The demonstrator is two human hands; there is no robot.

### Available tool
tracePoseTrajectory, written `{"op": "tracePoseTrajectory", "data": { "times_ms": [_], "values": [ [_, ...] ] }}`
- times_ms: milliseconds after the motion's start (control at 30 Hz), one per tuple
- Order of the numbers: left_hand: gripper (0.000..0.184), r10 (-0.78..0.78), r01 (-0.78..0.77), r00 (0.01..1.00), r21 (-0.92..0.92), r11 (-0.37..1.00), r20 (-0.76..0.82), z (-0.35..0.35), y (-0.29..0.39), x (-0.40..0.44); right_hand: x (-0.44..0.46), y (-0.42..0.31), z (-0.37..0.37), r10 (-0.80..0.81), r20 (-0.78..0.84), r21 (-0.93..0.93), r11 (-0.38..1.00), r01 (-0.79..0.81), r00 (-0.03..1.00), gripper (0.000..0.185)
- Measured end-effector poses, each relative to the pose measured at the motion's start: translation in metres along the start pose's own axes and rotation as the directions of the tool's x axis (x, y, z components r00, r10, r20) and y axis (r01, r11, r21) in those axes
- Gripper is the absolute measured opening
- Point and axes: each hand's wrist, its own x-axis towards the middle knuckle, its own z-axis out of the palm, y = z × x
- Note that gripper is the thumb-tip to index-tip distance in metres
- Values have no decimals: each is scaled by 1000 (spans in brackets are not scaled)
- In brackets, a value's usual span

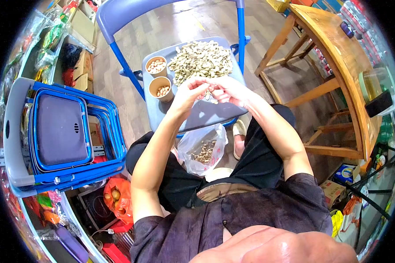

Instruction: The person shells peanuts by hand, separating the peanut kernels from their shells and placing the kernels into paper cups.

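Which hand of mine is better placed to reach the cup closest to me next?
Left, most likely. Your left hand is just beside that cup, on the same side of the seat. Your right hand is farther off and would have to pass the left.

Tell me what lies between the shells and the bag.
Between the shells and the bag, the head view shows the left hand and right hand, close together, above the seat.

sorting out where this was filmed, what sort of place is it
Probably a small shop or its storeroom: shelves of packaged goods at left, stacked folding chairs, and shrink-wrapped bottles at right.
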Motion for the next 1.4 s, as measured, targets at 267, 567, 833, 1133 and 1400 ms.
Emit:
{"op": "tracePoseTrajectory", "data": {
  "times_ms": [267, 567, 833, 1133, 1400],
  "values": [
    [16, 68, -68, 998, 144, 987, 1, -2, -2, -1, 7, 8, -6, -1, 49, -48, 999, 3, 999, 38],
    [15, -28, 36, 998, 138, 990, -61, 2, 6, -3, 11, 15, -10, -3, 115, 88, 996, -7, 993, 31],
    [11, -99, 97, 995, 59, 993, 26, -2, 14, -6, 1, 9, -5, 11, 192, 106, 994, -31, 981, 28],
    [8, 219, -180, 971, 311, 933, -93, 15, 7, -6, 4, 14, -6, -40, 170, 213, 977, 3, 985, 27],
    [13, 248, -232, 969, 366, 901, 5, 5, 10, -4, 2, 7, 1, -32, 139, 181, 983, 6, 990, 27]
  ]
}}
